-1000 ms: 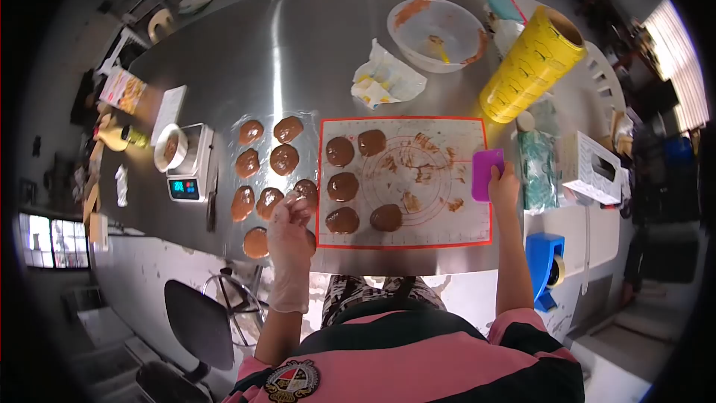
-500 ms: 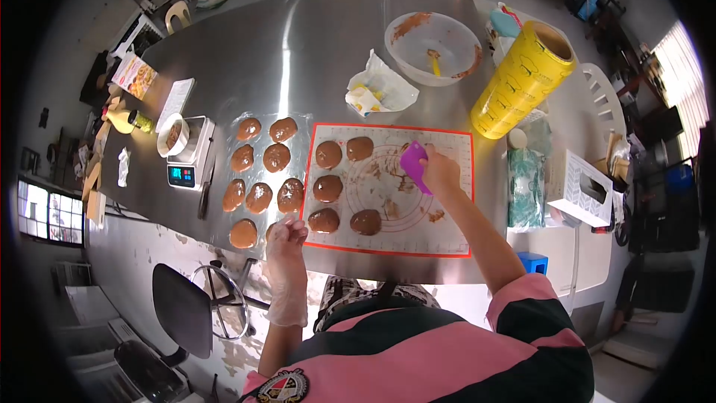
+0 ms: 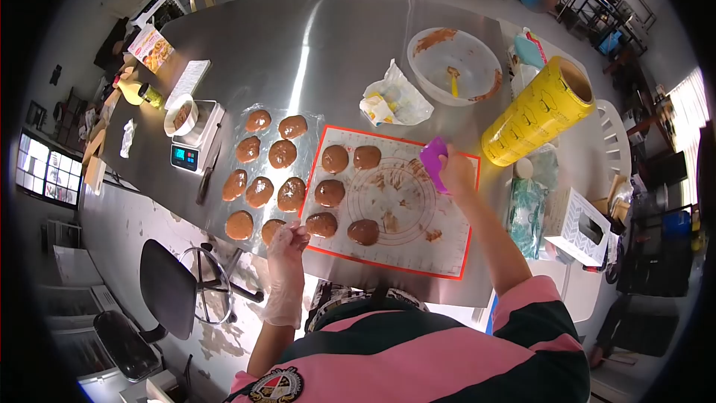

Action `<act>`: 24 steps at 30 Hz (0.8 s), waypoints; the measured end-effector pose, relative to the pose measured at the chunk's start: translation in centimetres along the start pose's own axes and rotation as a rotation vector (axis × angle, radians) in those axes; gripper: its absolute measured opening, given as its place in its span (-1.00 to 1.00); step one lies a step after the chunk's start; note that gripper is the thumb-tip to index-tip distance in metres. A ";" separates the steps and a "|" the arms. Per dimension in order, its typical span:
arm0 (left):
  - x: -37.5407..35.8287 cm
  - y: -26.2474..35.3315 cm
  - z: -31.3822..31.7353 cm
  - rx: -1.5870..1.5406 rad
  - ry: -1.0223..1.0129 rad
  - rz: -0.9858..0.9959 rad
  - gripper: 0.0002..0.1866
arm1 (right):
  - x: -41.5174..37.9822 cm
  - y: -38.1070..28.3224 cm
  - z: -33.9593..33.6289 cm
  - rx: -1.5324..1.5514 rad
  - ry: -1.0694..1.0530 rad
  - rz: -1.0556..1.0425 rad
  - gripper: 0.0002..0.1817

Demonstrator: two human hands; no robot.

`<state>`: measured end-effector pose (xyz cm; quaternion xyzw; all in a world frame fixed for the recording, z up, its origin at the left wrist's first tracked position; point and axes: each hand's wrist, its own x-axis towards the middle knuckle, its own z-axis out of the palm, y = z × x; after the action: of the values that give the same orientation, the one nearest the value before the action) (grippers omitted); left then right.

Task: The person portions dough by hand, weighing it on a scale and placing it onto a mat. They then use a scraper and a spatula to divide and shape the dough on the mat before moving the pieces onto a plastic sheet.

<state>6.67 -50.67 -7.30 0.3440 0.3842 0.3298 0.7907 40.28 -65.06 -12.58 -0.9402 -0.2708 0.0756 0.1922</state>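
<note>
Scraper (image 3: 433, 163) in right hand (image 3: 456, 172), on baking mat (image 3: 440, 242).

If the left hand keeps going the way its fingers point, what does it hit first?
Probably the brown dough round at the fingertips of the left hand, on the near edge of the foil sheet; depth is hard to judge.

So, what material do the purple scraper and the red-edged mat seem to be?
The purple scraper looks like matte plastic or silicone: flat and opaque. The red-edged mat seems to be silicone, thin and translucent, lying flat with printed circles. Neither is certain.
</note>
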 end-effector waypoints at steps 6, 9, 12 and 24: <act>0.9 -1.4 1.1 -0.021 0.038 -0.031 -0.72 | 1.1 -1.7 1.2 -0.100 -0.096 -0.104 -0.79; 1.5 -1.4 2.3 0.000 0.003 -0.016 -0.71 | 0.3 -2.9 1.2 -0.090 -0.158 -0.190 -0.79; 2.2 -1.3 2.7 -0.020 -0.014 -0.021 -0.71 | 0.2 -3.3 1.9 -0.047 -0.232 -0.267 -0.78; 2.0 -1.3 1.7 0.046 -0.009 0.022 -0.71 | 3.4 -1.8 0.9 0.047 -0.137 -0.275 -0.80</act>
<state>9.40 -50.28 -8.28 0.3676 0.3844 0.3282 0.7807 42.05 -61.52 -12.82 -0.8822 -0.4075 0.1189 0.2037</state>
